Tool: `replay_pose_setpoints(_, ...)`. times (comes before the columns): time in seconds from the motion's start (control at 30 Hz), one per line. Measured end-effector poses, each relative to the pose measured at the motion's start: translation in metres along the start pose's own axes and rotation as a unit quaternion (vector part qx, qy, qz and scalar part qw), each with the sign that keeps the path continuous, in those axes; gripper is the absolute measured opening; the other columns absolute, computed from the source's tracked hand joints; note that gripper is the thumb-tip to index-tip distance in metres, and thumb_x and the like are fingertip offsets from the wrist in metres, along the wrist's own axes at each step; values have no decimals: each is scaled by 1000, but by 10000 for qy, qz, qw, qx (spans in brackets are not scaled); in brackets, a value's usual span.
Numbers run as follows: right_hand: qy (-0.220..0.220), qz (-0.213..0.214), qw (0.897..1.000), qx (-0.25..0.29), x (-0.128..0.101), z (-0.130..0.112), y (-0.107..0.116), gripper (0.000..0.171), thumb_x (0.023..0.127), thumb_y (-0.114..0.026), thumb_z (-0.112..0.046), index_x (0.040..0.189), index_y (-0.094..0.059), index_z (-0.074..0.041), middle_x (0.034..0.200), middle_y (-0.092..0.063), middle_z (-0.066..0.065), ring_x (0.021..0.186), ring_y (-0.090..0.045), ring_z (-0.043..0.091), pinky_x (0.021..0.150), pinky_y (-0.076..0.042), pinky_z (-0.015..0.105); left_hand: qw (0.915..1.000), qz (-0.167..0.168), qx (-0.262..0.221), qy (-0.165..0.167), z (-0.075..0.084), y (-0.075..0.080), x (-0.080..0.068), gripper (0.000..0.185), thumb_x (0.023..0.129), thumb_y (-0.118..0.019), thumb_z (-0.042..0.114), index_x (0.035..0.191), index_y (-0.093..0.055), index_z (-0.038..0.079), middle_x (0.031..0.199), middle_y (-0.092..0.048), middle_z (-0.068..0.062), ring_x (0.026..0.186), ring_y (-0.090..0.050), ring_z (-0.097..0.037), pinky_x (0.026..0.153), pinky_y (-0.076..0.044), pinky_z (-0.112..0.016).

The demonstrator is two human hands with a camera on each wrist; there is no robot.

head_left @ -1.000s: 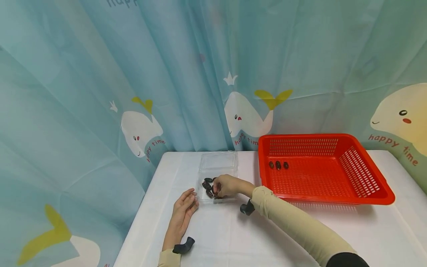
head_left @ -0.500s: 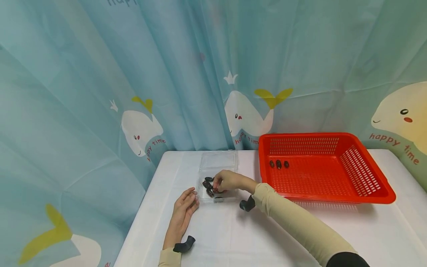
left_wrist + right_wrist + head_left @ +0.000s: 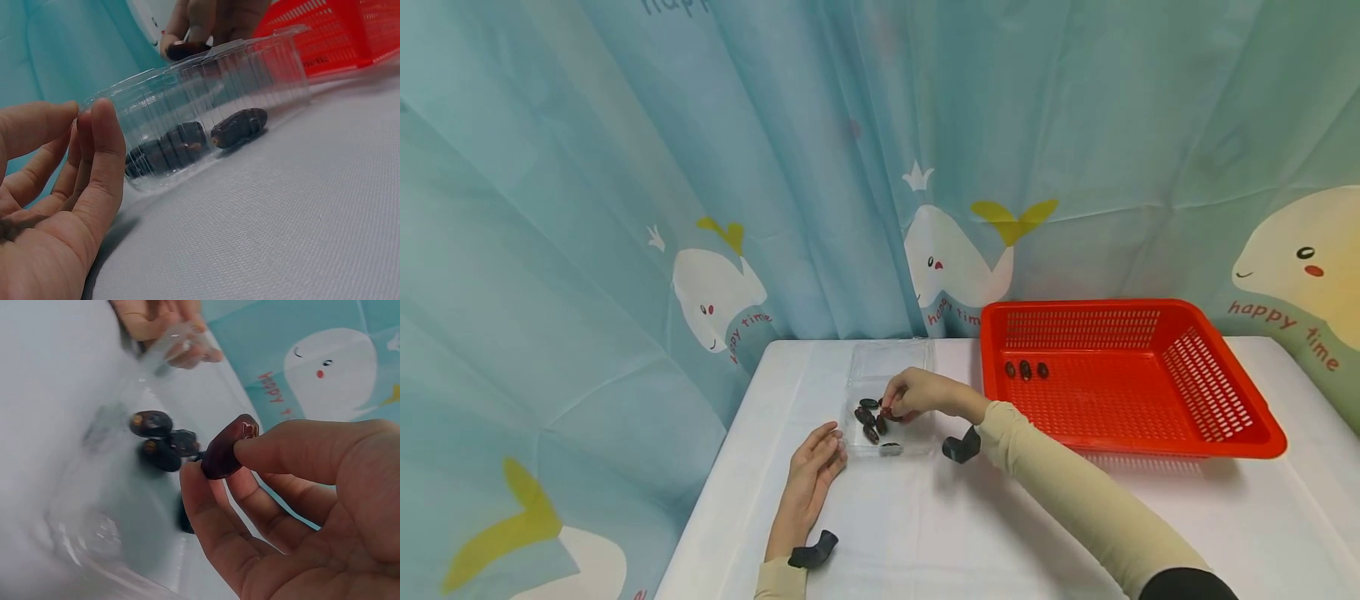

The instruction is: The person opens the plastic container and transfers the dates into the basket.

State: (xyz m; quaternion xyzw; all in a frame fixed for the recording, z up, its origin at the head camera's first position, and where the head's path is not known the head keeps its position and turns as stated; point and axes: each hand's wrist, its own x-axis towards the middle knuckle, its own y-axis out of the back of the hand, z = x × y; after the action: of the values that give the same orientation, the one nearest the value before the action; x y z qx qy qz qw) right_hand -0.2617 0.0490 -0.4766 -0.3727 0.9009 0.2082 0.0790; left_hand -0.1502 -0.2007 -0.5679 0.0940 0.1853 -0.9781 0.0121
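A clear plastic clamshell box (image 3: pixel 891 364) lies open on the white table (image 3: pixel 925 533), with several dark dates (image 3: pixel 870 421) inside. My right hand (image 3: pixel 908 395) hovers over the box and pinches one brown date (image 3: pixel 227 447) between thumb and fingers, lifted above the others (image 3: pixel 161 439). My left hand (image 3: pixel 817 460) rests flat on the table with straight fingers against the box's left wall (image 3: pixel 181 106). Two dates (image 3: pixel 200 139) show through that wall.
A red perforated basket (image 3: pixel 1225 392) stands at the right of the table, with three dates (image 3: pixel 1026 370) near its back left corner. A teal curtain with whale prints hangs behind. The table's left edge runs close to my left arm.
My right hand has lifted up and back from the bottom of the box with one date pinched in it. The left hand has stayed in place.
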Motion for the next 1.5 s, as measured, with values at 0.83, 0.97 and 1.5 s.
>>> replay_pose_setpoints(0.83,-218,564,9498,3069,-45,-2,89,34,105,-57,-3,136,-57,10,115,-70,8,104,-70,21,99,-61,36,10000,42,27,58,5,2,2,45,107,-57,9,148,-43,-1,120,-59,3,103,-59,-7,92,-57,-20)
replay_pose_setpoints(0.97,-169,617,9385,3393,-55,9,105,19,106,-56,-2,121,-66,3,111,-68,8,101,-70,21,94,-63,36,9999,31,56,96,4,2,2,46,106,-58,9,149,-42,-1,120,-59,3,104,-59,-7,93,-57,-21)
replay_pose_setpoints(1.5,-328,795,9171,3894,-107,61,159,19,108,-53,-3,109,-70,-11,115,-63,0,107,-71,17,107,-56,37,9999,44,-102,131,3,1,-1,45,106,-57,6,148,-43,-2,119,-60,1,100,-61,-8,89,-57,-20)
